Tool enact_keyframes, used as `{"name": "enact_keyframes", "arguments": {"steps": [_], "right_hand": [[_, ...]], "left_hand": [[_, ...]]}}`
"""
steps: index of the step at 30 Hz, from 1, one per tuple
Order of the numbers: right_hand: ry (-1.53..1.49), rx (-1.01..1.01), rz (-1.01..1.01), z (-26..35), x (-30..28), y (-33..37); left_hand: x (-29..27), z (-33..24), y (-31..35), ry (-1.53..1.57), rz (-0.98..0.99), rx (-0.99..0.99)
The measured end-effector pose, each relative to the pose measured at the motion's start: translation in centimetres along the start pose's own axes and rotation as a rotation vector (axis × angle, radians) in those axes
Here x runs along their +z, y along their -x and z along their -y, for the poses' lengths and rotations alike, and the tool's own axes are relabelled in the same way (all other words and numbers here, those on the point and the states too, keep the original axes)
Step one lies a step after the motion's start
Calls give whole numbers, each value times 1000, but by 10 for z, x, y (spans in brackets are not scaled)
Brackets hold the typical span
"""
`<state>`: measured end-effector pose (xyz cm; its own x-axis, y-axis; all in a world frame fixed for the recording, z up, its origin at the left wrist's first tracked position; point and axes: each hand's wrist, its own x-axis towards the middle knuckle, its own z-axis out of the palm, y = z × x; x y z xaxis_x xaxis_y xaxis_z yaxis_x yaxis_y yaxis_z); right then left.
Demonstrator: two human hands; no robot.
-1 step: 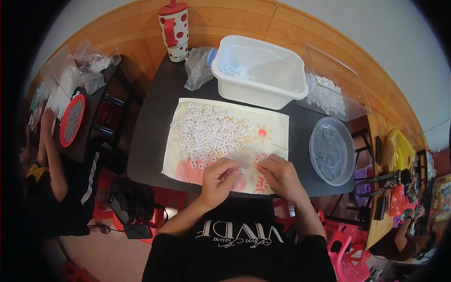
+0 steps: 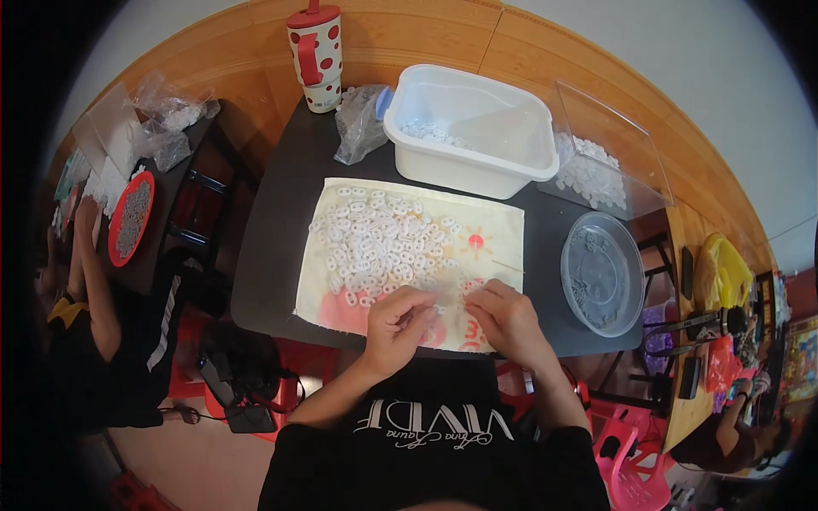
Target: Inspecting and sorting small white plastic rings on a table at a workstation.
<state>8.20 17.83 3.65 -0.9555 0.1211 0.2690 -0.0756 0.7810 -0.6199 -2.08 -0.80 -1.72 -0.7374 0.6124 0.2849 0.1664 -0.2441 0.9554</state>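
Observation:
Many small white plastic pieces (image 2: 383, 238), each with two round holes, lie heaped on a cream cloth (image 2: 503, 221) with red and pink print. Over the cloth's near edge, my left hand (image 2: 396, 330) is closed in a pinch, and a small white two-holed piece (image 2: 439, 310) shows at its fingertips. To its right my right hand (image 2: 504, 317) has thumb and forefinger pressed together, close above the printed cloth. What sits between the right fingertips is too small to make out.
Behind the cloth stands a white tub (image 2: 469, 170) with small pieces inside. A clear box of white pieces (image 2: 592, 175), a round clear tray (image 2: 601, 274), a plastic bag (image 2: 362, 123) and a spotted tumbler (image 2: 317, 60) surround it. Another person's arm (image 2: 95, 272) is at the left table.
My right hand has turned very slightly at the fingers. My left hand and the heap look the same.

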Motion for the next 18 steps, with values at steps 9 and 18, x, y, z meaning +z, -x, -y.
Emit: {"name": "enact_keyframes", "arguments": {"steps": [9,18], "right_hand": [[-91,-24,-136,-1,22,10],[-732,188,-118,1,29,-12]], "left_hand": [[-2,-2,3,54,19,-70],[3,-1,1,75,4,-19]]}}
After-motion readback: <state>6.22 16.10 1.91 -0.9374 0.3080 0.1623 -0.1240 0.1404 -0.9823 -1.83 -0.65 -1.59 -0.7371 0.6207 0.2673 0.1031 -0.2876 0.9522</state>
